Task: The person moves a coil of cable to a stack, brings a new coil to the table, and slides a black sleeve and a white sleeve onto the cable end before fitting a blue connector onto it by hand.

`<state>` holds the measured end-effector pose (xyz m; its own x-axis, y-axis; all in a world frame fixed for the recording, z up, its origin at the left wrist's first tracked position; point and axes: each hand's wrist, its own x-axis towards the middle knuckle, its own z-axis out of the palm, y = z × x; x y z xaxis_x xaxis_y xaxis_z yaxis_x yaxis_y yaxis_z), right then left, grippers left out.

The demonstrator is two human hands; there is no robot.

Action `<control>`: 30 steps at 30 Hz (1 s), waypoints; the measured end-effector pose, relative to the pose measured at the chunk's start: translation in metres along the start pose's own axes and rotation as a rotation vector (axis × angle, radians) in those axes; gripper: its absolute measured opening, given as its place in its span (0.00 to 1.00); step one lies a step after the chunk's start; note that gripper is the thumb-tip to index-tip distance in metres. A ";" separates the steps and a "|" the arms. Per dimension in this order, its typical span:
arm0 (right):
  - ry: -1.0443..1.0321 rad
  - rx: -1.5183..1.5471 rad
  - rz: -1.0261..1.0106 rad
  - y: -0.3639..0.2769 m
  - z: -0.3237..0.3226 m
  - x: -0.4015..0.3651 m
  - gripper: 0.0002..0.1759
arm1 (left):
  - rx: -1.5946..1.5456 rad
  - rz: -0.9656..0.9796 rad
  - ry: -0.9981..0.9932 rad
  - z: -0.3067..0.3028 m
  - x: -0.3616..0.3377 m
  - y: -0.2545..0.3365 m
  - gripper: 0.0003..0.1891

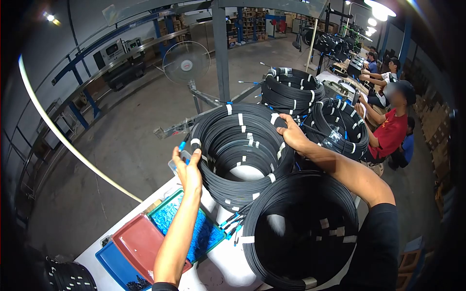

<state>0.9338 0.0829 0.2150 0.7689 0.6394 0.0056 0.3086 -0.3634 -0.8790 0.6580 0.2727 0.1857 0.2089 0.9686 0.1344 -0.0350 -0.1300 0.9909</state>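
A tall stack of black cable coils (238,186), bound with white tape, stands on the table. My left hand (188,169) grips the left rim of the top coil, thumb on the edge and fingers around the outside. Just above its fingertips a blue-ended connector (182,145) sticks out. On the opposite side my right hand (291,132) holds the same coil's rim, beside a white tape band (275,118). The fingers' undersides are partly hidden. In front of the stack lies another large coil pile (301,182), with several blue connectors (233,225) between the two.
A green tray (216,244) of small blue parts, a red tray (141,237) and a blue tray (114,264) sit at left. More coils (293,94) stand behind. People, one in a red shirt (394,128), work along the right. A fan (187,63) and metal post (221,58) stand beyond.
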 end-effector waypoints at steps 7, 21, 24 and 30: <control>-0.068 0.004 -0.023 -0.012 -0.002 -0.008 0.30 | -0.290 -0.089 -0.049 0.023 -0.014 0.002 0.44; -0.027 -0.109 -0.047 -0.002 -0.001 -0.001 0.33 | -0.008 0.092 -0.108 0.027 0.000 -0.035 0.30; -0.023 -0.117 -0.051 -0.009 -0.002 -0.006 0.34 | -0.006 0.104 -0.103 0.031 0.002 -0.039 0.30; 0.003 -0.171 -0.047 -0.019 -0.010 -0.002 0.41 | 0.019 0.085 -0.131 0.017 -0.003 -0.036 0.39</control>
<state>0.9316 0.0819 0.2367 0.7529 0.6565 0.0464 0.4347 -0.4431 -0.7840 0.6757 0.2708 0.1492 0.3318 0.9183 0.2160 -0.0398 -0.2151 0.9758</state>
